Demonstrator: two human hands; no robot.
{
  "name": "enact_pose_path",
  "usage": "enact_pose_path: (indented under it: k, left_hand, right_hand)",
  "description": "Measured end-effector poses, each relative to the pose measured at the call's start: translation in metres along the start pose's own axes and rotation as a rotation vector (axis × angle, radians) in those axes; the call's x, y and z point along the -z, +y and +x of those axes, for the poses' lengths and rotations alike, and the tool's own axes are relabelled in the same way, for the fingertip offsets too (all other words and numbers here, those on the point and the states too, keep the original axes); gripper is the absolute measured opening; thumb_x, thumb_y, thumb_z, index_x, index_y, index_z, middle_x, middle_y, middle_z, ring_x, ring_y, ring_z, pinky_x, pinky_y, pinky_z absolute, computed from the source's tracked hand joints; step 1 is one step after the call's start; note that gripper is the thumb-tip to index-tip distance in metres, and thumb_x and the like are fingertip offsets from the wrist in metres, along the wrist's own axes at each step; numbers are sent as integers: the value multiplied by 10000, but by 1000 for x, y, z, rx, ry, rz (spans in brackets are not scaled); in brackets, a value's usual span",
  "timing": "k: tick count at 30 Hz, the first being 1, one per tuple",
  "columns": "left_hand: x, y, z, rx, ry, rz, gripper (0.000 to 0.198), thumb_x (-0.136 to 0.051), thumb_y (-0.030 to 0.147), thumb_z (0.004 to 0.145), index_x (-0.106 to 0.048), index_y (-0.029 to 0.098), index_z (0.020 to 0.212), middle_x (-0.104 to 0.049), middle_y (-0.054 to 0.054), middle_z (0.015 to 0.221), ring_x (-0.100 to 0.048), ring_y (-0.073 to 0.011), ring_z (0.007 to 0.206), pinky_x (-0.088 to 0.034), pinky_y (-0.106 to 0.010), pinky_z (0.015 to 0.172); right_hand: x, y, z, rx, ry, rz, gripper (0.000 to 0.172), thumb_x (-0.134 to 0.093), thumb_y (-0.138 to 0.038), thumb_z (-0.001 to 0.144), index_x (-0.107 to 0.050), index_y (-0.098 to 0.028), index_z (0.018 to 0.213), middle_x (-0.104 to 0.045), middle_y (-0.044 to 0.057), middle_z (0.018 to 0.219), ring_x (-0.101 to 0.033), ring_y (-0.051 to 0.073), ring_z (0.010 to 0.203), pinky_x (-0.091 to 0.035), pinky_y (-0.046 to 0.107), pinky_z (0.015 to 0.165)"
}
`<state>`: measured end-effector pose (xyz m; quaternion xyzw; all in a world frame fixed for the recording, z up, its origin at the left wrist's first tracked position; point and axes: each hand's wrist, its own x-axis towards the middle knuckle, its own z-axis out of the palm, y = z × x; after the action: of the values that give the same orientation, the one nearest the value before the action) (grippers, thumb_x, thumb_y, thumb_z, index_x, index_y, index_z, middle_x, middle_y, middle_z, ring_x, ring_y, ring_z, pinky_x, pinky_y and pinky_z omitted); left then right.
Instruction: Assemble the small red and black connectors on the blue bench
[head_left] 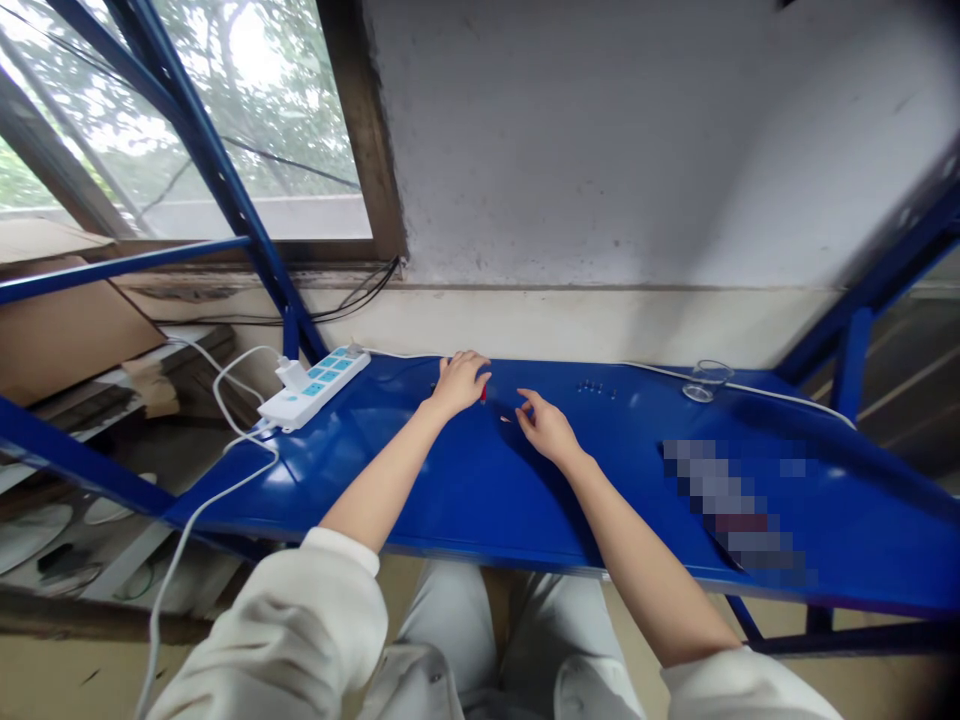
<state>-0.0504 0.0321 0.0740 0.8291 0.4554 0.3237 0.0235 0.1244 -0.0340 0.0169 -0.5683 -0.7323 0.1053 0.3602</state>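
Over the back middle of the blue table [480, 490], my left hand [457, 385] is palm down with its fingers apart. A small red object [484, 394] shows just beside its thumb; whether they touch I cannot tell. My right hand [549, 428] hovers to the right, fingers loosely bent and spread, with nothing visible between them. Near its fingertips lies a tiny pale pinkish piece [505, 419]. Several small dark pieces [596, 389] sit in a loose group farther right. A small dark bit beside my left hand is mostly hidden by it.
A white power strip [319, 388] with a plug and cable stands at the table's left end. Toward the right back is a clear round container [705, 381], near a white cable [780, 395] along the wall. A blurred-out flat item [731, 505] lies right of my forearm. Blue frame posts [847, 365] flank the table.
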Motion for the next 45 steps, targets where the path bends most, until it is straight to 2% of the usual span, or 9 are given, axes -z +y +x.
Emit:
enact_pose_path:
  k: [3, 6, 12, 25, 29, 33, 37, 41, 45]
  left_hand:
    - [-3, 12, -16, 14, 257, -138, 224, -424, 266, 846, -583, 183, 980, -618, -71, 971, -541, -182, 933, -361, -333, 855]
    - [-16, 19, -38, 51, 372, -261, 271, -368, 297, 870, -582, 155, 956, -632, -72, 894, -570, -146, 822, -408, -272, 786]
    - [-37, 16, -67, 102, 68, -179, 350, -355, 372, 865, -615, 168, 749, -587, -19, 593, -526, -114, 527, -362, -213, 540]
    - [-39, 18, -67, 94, 40, -132, 382, -337, 375, 866, -601, 168, 683, -563, -20, 557, -498, -112, 496, -299, -205, 507]
    - [-38, 17, -67, 154, 51, -70, 387, -333, 389, 865, -603, 175, 688, -586, -31, 576, -536, -130, 525, -323, -211, 516]
    - [-36, 19, -66, 260, 120, -31, 357, -311, 386, 876, -598, 179, 920, -627, -41, 654, -600, -160, 630, -383, -224, 572]
    - [-34, 24, -63, 300, 108, -7, 466, -299, 358, 885, -305, 179, 1316, -651, -47, 782, -623, -167, 702, -432, -239, 626]
    - [-36, 27, -57, 330, -31, 110, 573, -294, 344, 884, -61, 241, 1397, -643, -70, 939, -628, -174, 694, -463, -275, 647]
    - [-43, 25, -52, 362, -123, 184, 586, -282, 352, 883, -15, 267, 1398, -635, -82, 967, -629, -198, 722, -473, -316, 672]
  right_hand:
    - [-1, 2, 0, -2, 8, -8, 385, -419, -248, 814, -453, -176, 1190, -630, 53, 864, -570, 129, 635, -409, 234, 582]
    - [-1, 4, 1, -9, 25, -17, 373, -427, -243, 807, -473, -179, 1171, -635, 48, 845, -568, 128, 623, -407, 235, 582]
    - [-1, 6, 1, -53, 105, -4, 315, -413, -257, 807, -539, -189, 1088, -641, 34, 777, -560, 131, 587, -399, 237, 565]
    - [-3, 5, 0, -59, 114, 26, 296, -413, -271, 801, -567, -197, 1043, -642, 29, 734, -568, 135, 582, -415, 244, 580]
    - [-3, 5, 0, -54, 101, 26, 300, -407, -274, 802, -566, -195, 1044, -642, 28, 735, -567, 136, 577, -415, 246, 576]
    - [-4, 4, 0, -45, 105, 29, 303, -401, -275, 803, -567, -193, 1043, -640, 30, 739, -565, 135, 571, -409, 241, 563]
    - [-3, 3, 0, -36, 102, 15, 302, -395, -269, 805, -569, -196, 1041, -642, 30, 740, -564, 135, 564, -404, 240, 552]
    - [-2, 2, 0, -30, 98, 6, 305, -393, -269, 805, -568, -194, 1044, -640, 32, 739, -562, 132, 556, -401, 236, 538]
    - [-1, 1, 0, -25, 90, 11, 302, -396, -268, 807, -569, -189, 1041, -641, 33, 739, -561, 130, 555, -397, 232, 532]
